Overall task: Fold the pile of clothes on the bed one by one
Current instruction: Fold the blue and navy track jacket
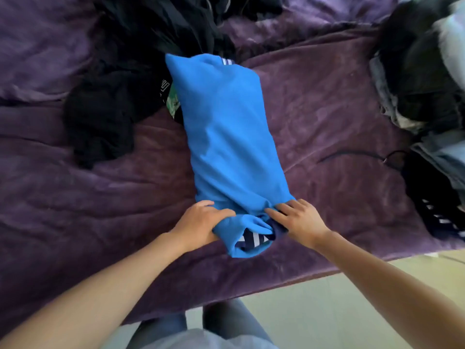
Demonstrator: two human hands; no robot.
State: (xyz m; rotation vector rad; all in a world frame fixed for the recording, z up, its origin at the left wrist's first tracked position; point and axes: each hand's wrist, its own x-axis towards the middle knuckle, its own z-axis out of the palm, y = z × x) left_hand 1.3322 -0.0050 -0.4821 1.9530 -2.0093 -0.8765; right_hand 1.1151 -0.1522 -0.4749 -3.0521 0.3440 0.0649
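A bright blue garment point(226, 132) lies folded into a long narrow strip down the middle of the purple bed cover point(327, 117). Navy and white striped trim shows at its near end and at its far end. My left hand point(198, 224) grips the near left corner of the strip, fingers curled over the cloth. My right hand point(298, 220) lies on the near right corner with fingers spread, its fingertips on the bunched cloth. A heap of black unfolded clothes point(125, 79) sits at the far left, touching the blue garment.
A stack of dark, grey and light clothes point(425, 91) lies along the right side, with a black striped piece point(437, 210) nearer me. A thin black cord point(352, 156) lies on the cover. The bed's near edge point(276, 280) runs close to my legs.
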